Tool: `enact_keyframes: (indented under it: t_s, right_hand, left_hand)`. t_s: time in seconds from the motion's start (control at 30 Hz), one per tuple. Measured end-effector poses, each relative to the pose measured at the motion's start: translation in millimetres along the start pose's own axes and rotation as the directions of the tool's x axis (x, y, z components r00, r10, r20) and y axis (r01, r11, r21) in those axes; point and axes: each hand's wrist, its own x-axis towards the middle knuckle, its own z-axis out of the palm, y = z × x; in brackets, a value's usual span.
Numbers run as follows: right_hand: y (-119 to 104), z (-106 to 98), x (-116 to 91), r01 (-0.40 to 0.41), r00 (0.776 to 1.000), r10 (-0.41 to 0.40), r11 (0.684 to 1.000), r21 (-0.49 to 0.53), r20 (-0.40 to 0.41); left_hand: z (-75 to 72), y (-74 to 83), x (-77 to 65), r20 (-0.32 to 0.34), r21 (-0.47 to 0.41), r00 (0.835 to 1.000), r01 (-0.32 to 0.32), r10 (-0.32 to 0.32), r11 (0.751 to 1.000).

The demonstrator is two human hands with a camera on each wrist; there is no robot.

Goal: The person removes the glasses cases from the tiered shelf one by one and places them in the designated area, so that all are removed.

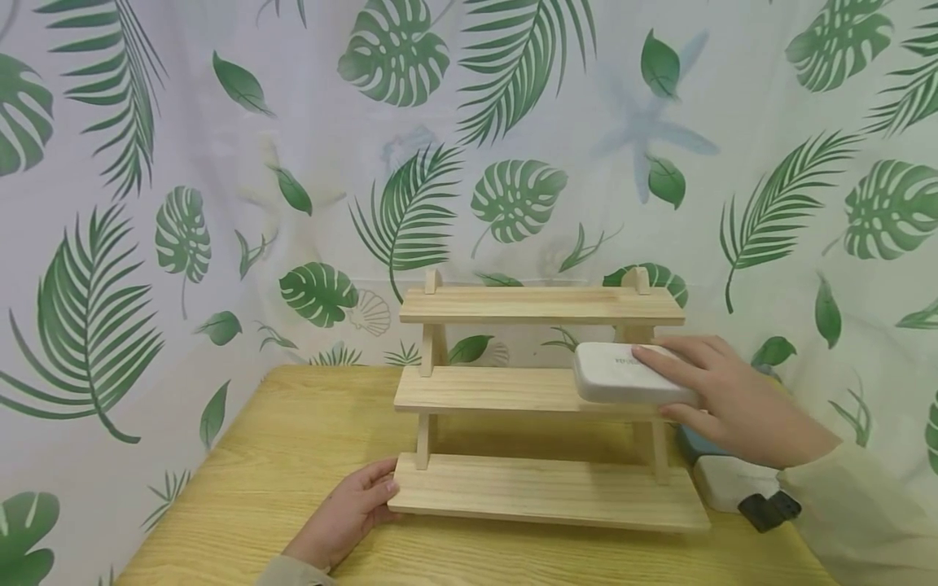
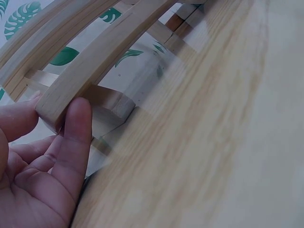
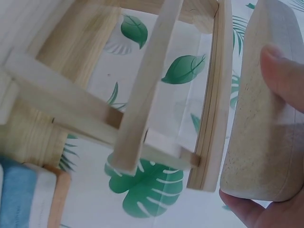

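Observation:
A three-tier wooden display stand (image 1: 542, 492) stands on the table. My left hand (image 1: 348, 509) grips the left end of its bottom board, with thumb and fingers around the board end (image 2: 61, 102) in the left wrist view. Held in my right hand (image 1: 733, 395) is a white oblong case (image 1: 630, 374) with rounded corners and small lettering on top. It overlaps the right part of the middle board in the head view. The right wrist view has this case (image 3: 261, 128) beside the stand's boards, pinched between thumb and fingers.
Right of the stand, partly behind my right forearm, are a blue case (image 1: 696, 443) and a white case (image 1: 733, 484). An orange case (image 3: 57, 197) stands beside them in the right wrist view. A leaf-patterned curtain (image 1: 308, 203) hangs behind the yellow wood-grain table (image 1: 293, 439).

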Motion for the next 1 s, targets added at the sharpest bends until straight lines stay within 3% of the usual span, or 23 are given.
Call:
enact_keyframes:
  t_s: [0.73,1.0]
  right_hand:
    - [8,2,-56,-0.156,0.987,0.154,0.987,0.042,0.052]
    - [16,10,-82,-0.116,0.993,0.116,0.993,-0.009,0.036]
  left_hand:
    - [-1.2,0.7,-1.6,0.006,0.015,1.0,-0.005,0.005,1.0]
    - [-1.4,0.2,-0.8,-0.003,0.018,1.0,-0.005,0.005,1.0]
